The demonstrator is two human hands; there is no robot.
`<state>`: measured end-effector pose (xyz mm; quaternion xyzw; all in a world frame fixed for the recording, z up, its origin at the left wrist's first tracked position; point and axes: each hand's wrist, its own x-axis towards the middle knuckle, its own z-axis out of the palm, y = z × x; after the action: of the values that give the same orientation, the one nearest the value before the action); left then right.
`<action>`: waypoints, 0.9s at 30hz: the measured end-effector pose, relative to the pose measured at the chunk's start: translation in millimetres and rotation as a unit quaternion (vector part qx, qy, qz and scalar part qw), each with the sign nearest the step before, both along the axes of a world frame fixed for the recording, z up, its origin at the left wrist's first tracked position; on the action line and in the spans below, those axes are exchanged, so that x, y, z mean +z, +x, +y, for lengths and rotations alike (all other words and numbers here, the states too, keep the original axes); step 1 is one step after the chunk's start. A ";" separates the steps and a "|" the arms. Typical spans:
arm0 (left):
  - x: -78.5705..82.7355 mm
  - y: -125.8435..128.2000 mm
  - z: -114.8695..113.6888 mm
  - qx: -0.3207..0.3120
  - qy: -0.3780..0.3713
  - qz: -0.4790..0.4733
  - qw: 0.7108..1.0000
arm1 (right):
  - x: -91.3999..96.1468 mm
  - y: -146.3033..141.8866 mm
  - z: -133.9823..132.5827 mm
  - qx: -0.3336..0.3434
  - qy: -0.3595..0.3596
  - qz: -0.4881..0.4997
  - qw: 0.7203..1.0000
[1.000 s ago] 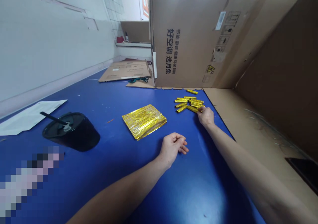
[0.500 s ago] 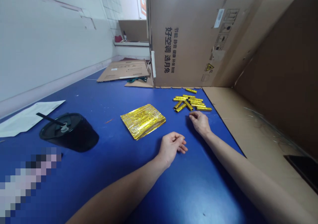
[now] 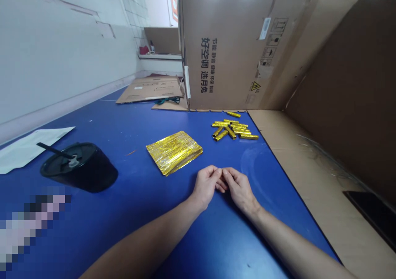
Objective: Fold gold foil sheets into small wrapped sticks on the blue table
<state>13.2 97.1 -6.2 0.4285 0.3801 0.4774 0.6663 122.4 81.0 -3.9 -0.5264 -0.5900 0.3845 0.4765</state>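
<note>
My left hand and my right hand meet at the fingertips above the blue table. Both have thumb and fingers pinched together; whatever is between them, if anything, is hidden. Beyond and to the left of my left hand lies a flat stack of shiny gold foil sheets. Farther off, past my right hand, several small gold foil tubes lie in a loose pile, some overlapping. Neither hand touches the stack or the pile.
At the left stands a dark lidded tumbler with a straw, near a white sheet. A large cardboard box walls off the far side, and cardboard runs along the right edge. Flattened cardboard lies at the back.
My right hand has drawn back from beside the tube pile to meet my left hand. My left hand has stayed nearly in place. The view has shifted slightly.
</note>
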 end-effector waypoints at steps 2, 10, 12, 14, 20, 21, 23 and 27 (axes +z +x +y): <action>0.2 -0.1 -0.3 -0.002 0.001 0.001 1.000 | 0.0 1.0 -1.3 0.009 0.004 0.001 1.000; 2.3 -0.1 -0.8 -0.004 -0.004 0.006 1.000 | 0.3 2.9 0.8 0.027 -0.003 0.006 1.000; 2.4 0.0 -0.7 -0.003 -0.005 0.006 1.000 | 0.3 3.2 0.9 0.031 -0.004 0.007 0.999; 2.4 0.0 -0.6 -0.003 -0.004 0.004 1.000 | 0.5 3.6 0.8 0.033 -0.006 0.008 0.999; 2.0 -0.4 -0.9 -0.009 -0.002 -0.001 1.000 | 0.5 4.5 0.8 0.037 -0.010 0.010 0.999; 1.9 -0.4 -0.9 -0.010 -0.001 0.000 1.000 | 0.4 4.4 1.0 0.037 -0.010 0.011 0.999; 2.0 -0.5 -1.0 -0.011 0.001 0.001 1.000 | 0.2 4.1 1.3 0.037 -0.012 0.013 0.999; 2.7 -0.6 -1.3 -0.012 0.002 0.003 1.000 | 0.6 3.6 1.4 0.035 -0.013 0.015 0.999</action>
<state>12.5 95.8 -3.5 0.4357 0.3763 0.4685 0.6701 126.0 82.4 -3.3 -0.5055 -0.5962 0.4164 0.4644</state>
